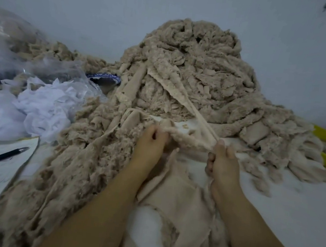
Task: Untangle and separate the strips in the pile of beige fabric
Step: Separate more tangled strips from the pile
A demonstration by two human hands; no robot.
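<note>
Against a pale wall, the pile of beige fabric [188,73] fills the worktop's [283,210] centre, while the left hand [151,142] and right hand [223,161] each grip one strip [183,97] mid-separation, which next likely needs a steady pull free.

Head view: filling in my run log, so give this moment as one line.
left hand grips strip | right hand pinches strip | strip stretched between hands, running taut up into pile | separation not done
</note>
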